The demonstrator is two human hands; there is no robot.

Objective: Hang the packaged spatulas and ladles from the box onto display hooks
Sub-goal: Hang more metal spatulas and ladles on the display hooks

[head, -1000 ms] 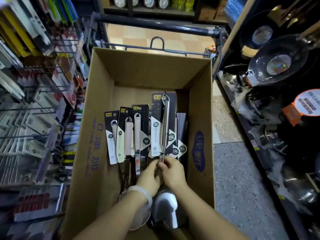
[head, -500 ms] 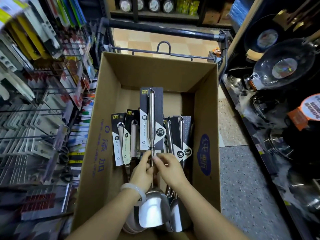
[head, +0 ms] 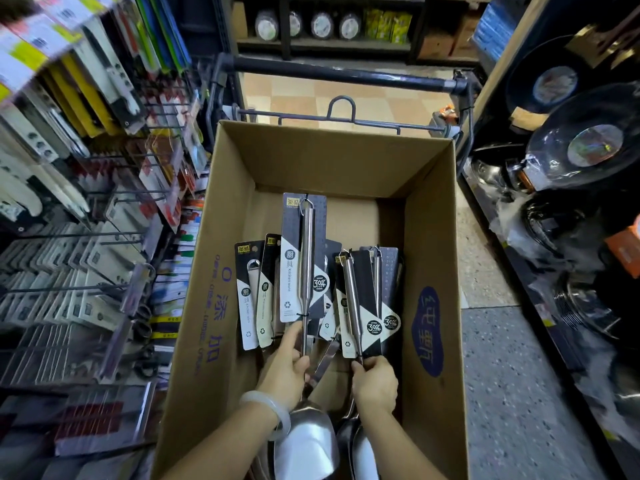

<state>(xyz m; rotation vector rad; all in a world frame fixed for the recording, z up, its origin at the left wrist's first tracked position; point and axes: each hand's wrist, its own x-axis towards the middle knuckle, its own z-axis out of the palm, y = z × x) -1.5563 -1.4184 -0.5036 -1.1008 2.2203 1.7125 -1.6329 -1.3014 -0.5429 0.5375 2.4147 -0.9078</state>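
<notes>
A cardboard box (head: 221,258) sits in a trolley and holds several steel spatulas and ladles on black-and-white cards. My left hand (head: 285,368) grips the handle of one steel spatula (head: 306,258), lifted above the others with its card upright. My right hand (head: 375,384) grips the handle of a second carded utensil (head: 353,299) to its right. More packaged utensils (head: 251,292) lie at the box's left. Display hooks (head: 104,233) stick out from the rack on the left.
The trolley's black handle bar (head: 339,77) runs across behind the box. The left rack carries knives, scissors and peelers (head: 45,147) on pegs. Shelves on the right hold woks and pans (head: 588,147). Speckled floor (head: 512,375) lies between box and right shelves.
Both hands were together on one spatula. The left hand has raised that spatula higher, and the right hand has let go and moved right to grip a second utensil's handle.
</notes>
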